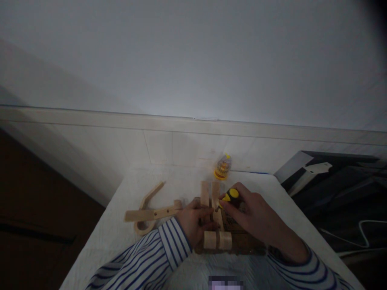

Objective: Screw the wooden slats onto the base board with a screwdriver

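My right hand [255, 211] is closed round a short yellow-and-black screwdriver [232, 194]. Its tip end points down and left at the wooden strips, beside a dark hole. My left hand [192, 221] bends its fingers over two pale wooden strips [215, 191] that lie side by side, steadying them from the left. A wooden strip [217, 219] continues toward me between the hands. Two short wooden blocks [225, 240] sit at its near end. Below them is a brown board [246, 243] with dark printing, partly covered by my right hand.
Left of my left hand lies a longer wooden piece with holes [148, 214], over a bent strip and a ring-shaped wooden part [144, 228]. A small yellow-capped container [223, 167] stands near the wall. The white-covered table [99, 241] meets dark items and a cable [364, 237] at right.
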Motion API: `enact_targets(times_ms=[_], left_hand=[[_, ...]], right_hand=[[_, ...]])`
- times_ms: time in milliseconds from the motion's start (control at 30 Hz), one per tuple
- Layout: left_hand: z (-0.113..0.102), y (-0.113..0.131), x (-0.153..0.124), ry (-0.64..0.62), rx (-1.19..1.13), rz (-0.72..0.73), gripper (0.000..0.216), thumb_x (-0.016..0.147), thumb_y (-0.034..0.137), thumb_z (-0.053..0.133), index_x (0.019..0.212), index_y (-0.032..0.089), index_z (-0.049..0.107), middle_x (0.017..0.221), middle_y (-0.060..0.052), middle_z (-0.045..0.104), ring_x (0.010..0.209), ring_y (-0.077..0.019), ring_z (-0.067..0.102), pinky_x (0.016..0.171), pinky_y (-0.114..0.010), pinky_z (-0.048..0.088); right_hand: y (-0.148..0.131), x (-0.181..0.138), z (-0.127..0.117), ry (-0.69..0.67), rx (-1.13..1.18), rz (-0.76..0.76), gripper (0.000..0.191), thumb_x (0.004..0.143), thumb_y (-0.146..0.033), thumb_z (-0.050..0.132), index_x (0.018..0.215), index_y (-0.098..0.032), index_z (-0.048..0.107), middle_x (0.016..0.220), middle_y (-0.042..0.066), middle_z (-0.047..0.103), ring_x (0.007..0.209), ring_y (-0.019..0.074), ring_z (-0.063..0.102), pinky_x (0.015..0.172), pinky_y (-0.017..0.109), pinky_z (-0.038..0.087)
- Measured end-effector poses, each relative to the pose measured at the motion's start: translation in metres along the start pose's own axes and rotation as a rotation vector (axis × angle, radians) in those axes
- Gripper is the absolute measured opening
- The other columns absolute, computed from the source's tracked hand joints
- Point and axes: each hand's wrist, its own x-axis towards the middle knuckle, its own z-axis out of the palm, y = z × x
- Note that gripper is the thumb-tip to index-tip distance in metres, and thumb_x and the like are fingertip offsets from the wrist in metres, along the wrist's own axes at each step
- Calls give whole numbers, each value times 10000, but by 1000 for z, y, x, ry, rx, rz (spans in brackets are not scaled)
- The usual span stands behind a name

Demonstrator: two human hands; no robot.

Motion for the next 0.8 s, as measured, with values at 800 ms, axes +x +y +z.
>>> enact_targets(times_ms=[800], left_hand=[[0, -3, -1, -10, 65, 0, 401, 699, 463, 612, 1046, 263, 624, 984, -67, 562, 890, -225, 566, 791, -341, 471]], right_hand=[[-4, -1, 3, 24, 56, -24, 164, 839, -316, 422, 965, -211, 423, 723, 9, 599, 562, 141, 562, 487, 261, 404]])
